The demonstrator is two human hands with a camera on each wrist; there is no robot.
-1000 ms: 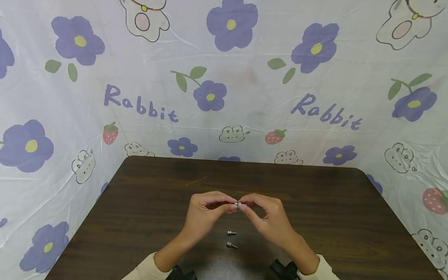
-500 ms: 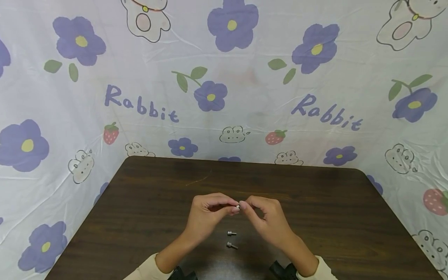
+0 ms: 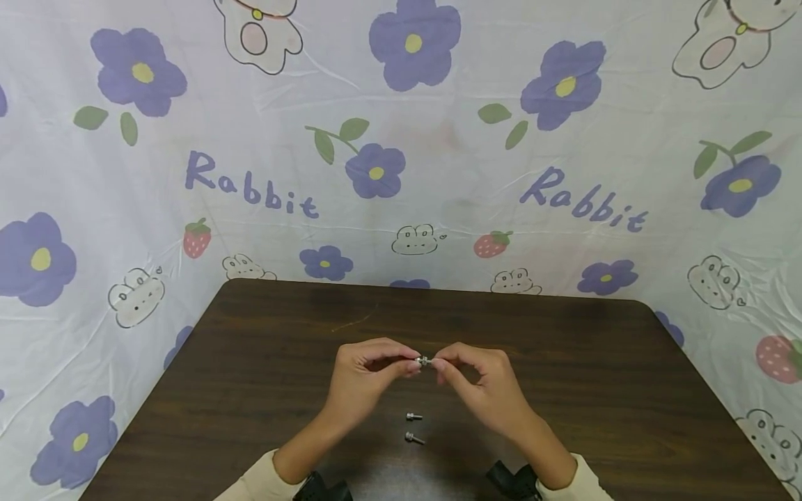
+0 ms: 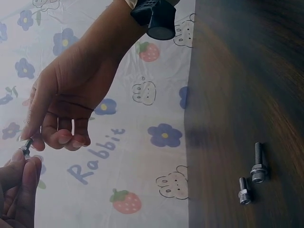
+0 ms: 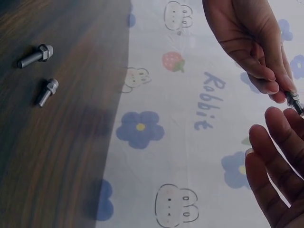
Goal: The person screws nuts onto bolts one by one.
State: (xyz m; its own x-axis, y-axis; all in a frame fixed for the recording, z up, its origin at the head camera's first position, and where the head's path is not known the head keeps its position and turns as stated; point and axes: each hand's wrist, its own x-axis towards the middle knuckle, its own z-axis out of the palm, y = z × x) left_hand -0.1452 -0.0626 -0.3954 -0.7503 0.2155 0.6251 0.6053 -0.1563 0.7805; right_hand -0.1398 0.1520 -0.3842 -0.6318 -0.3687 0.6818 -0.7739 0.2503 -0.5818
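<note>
A small silver bolt [image 3: 424,361] is held between both hands over the middle of the table. My left hand [image 3: 362,376] pinches one end of it between thumb and forefinger. From the other side, the thumb and forefinger of my right hand [image 3: 485,379] pinch the opposite end. In the left wrist view the bolt [image 4: 26,146] is largely covered by fingertips, and a wider ring shows on it. Below the hands on the tabletop lie a smaller bolt [image 3: 414,417] and a larger bolt [image 3: 414,438], each with a nut up by its head.
The dark wooden table [image 3: 282,313] has a white cloth [image 3: 438,195] printed with flowers and rabbits hanging behind it and at its sides. Black wrist devices [image 3: 514,481] sit on both forearms near the table's front.
The right fingers have drawn slightly away from the left ones, so more of the bolt shows between them. The two bolts on the table have not moved.
</note>
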